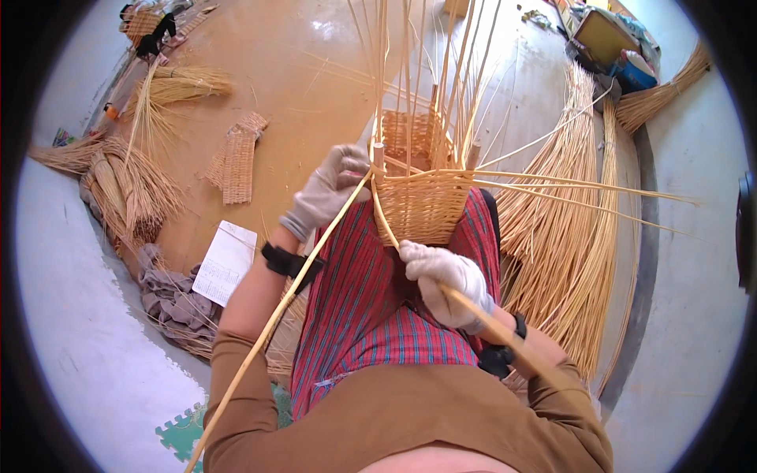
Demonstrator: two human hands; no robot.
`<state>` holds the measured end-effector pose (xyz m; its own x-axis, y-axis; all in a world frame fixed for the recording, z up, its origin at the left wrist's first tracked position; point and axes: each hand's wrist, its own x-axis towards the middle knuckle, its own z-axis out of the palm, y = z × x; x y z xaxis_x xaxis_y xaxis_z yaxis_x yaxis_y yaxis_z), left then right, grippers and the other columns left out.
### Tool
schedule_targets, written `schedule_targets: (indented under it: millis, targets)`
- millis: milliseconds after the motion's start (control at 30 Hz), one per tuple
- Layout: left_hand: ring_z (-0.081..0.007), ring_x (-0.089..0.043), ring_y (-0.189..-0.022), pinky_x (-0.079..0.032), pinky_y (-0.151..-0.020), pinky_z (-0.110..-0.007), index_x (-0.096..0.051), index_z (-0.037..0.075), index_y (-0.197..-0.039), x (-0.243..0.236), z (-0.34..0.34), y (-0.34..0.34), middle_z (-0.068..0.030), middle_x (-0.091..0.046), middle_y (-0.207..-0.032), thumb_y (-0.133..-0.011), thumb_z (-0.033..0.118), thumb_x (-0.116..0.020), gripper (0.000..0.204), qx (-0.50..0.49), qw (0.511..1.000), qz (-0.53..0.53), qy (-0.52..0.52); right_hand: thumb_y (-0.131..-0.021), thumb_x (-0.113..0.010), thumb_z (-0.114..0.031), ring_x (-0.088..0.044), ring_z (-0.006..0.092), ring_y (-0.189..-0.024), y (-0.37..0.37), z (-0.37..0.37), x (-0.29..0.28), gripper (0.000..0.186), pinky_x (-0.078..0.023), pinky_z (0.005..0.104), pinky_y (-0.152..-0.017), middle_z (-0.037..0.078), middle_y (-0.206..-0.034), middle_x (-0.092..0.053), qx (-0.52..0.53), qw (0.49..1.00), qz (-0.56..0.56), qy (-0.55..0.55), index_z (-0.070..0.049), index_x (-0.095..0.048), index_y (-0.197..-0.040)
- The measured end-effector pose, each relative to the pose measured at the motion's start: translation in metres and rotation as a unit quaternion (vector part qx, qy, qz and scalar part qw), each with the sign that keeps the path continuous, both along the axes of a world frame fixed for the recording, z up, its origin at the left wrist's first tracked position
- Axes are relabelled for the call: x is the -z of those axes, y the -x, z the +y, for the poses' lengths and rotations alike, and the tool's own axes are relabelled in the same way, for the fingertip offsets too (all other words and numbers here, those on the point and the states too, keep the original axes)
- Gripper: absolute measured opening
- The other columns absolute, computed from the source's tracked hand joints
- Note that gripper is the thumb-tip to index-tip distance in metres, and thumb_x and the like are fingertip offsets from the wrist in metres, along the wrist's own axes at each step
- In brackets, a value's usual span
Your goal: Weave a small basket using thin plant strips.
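Note:
A half-woven wicker basket (422, 209) rests between my knees, with long upright canes (408, 63) rising from its walls. At its near left corner, my left hand (335, 185) in a pale glove has its fingers curled against the rim beside a short wooden post (378, 154). My right hand (448, 280), in a whitish glove, is closed on a willow rod that bends up to that same corner; its tail past my hand is blurred. A second long rod (272, 323) slants from the corner across my left forearm. My left fingertips are partly hidden.
Bundles of loose canes (564, 236) lie along the right. More bundles (130, 185), a flat woven piece (238, 162), a white paper sheet (226, 260) and grey cloth (169, 296) lie left. Rods (583, 185) jut right from the basket. Another person (150, 31) sits far left.

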<state>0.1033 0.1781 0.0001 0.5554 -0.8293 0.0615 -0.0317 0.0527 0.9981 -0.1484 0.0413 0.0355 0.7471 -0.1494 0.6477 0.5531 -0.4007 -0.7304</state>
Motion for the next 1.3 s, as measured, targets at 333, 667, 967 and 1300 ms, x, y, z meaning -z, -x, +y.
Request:
schedule_targets:
  millis: [333, 667, 967, 1300]
  targets:
    - [-0.0115, -0.057, -0.109, -0.05, -0.097, -0.031, -0.062, 0.008, -0.123, -0.01, -0.027, -0.012, 0.0011, -0.06, -0.115, -0.084, 0.003, -0.084, 0.045, 0.117, 0.992, 0.055, 0.009, -0.1, -0.058, 0.004, -0.075, 0.0316, -0.106, -0.006, -0.067, -0.018, 0.013, -0.063, 0.0414, -0.094, 0.021, -0.109, -0.074, 0.081, 0.984, 0.139, -0.081, 0.002, -0.065, -0.111]
    - [-0.0085, -0.05, -0.101, -0.046, -0.092, -0.026, -0.057, 0.01, -0.113, 0.01, -0.034, 0.018, 0.0038, -0.052, -0.105, -0.091, -0.004, -0.074, 0.031, -0.083, 0.995, -0.048, -0.032, -0.108, -0.057, -0.005, -0.074, 0.0149, -0.101, -0.05, -0.128, -0.005, 0.014, -0.061, 0.0259, -0.076, 0.012, -0.11, -0.076, 0.133, 0.933, 0.229, -0.245, 0.0, -0.062, -0.119]
    - [-0.0066, -0.053, -0.094, -0.048, -0.085, -0.025, -0.06, 0.01, -0.109, 0.021, -0.053, 0.044, 0.0056, -0.055, -0.099, -0.097, -0.003, -0.07, 0.021, -0.206, 0.976, 0.03, 0.068, -0.102, -0.06, -0.008, -0.074, 0.033, -0.092, -0.227, -0.077, -0.097, 0.057, -0.059, 0.0415, -0.086, 0.015, -0.109, -0.075, 0.173, 0.944, -0.06, 0.273, -0.025, -0.049, -0.155]
    - [-0.0103, -0.056, -0.094, -0.049, -0.09, -0.03, -0.062, 0.01, -0.105, 0.028, -0.05, 0.042, 0.0037, -0.059, -0.098, -0.094, 0.001, -0.075, 0.019, -0.218, 0.974, 0.007, 0.061, -0.11, -0.045, -0.01, -0.072, 0.0197, -0.094, -0.101, -0.07, 0.011, 0.025, -0.062, 0.0363, -0.082, 0.013, -0.11, -0.066, 0.226, 0.969, 0.024, -0.094, -0.007, -0.05, -0.134]
